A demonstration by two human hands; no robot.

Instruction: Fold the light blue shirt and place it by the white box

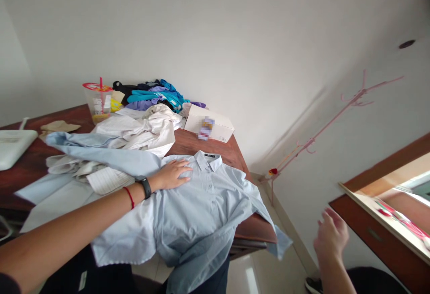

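Observation:
A light blue shirt (201, 209) lies spread front-up on the dark wooden table (231, 153), its collar toward the wall and one sleeve hanging over the near right corner. My left hand (173, 174) rests flat on the shirt's chest just below the collar, fingers stretched out. A black band and a red string sit on that wrist. My right hand (331, 236) hovers in the air off the table's right side, fingers loosely spread, holding nothing.
More clothes lie behind: a white shirt (141, 130), a second pale blue garment (97, 151), a teal and purple pile (157, 95). A white box (210, 124), a plastic cup (99, 101) and a white device (13, 146) share the table. A pink coat rack (322, 128) leans at right.

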